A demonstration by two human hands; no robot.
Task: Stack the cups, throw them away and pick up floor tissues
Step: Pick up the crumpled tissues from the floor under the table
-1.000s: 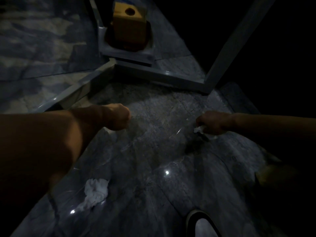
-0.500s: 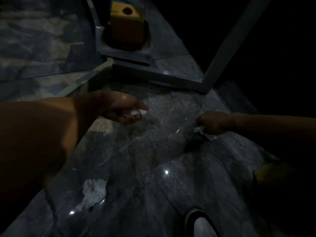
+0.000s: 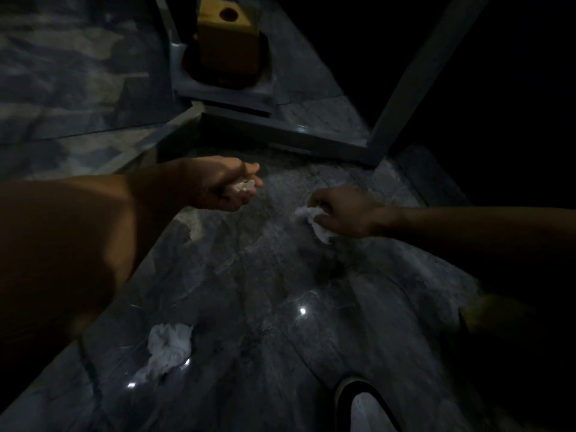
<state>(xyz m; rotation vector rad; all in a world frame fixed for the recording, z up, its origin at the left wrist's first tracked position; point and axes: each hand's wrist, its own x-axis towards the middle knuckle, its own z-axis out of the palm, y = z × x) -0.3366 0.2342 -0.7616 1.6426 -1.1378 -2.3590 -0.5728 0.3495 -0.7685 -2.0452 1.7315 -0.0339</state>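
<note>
The scene is dim. My left hand (image 3: 226, 185) is turned palm up above the floor, with a small crumpled white tissue (image 3: 243, 185) lying in its curled fingers. To its right, my right hand (image 3: 346, 210) grips a larger white tissue (image 3: 314, 221) that hangs down from the fingers just above the dark marble floor (image 3: 265, 275). A third crumpled white tissue (image 3: 166, 346) lies on the floor at the lower left, near my left forearm. No cups are in view.
A yellow block with a round hole (image 3: 229, 39) stands in a grey base at the top. A grey metal frame (image 3: 280, 126) runs across behind the hands. A shoe tip (image 3: 364, 406) shows at the bottom edge.
My left hand has turned palm up and moved right, showing a tissue in it. My right hand has lifted its tissue off the floor and moved left towards the left hand.
</note>
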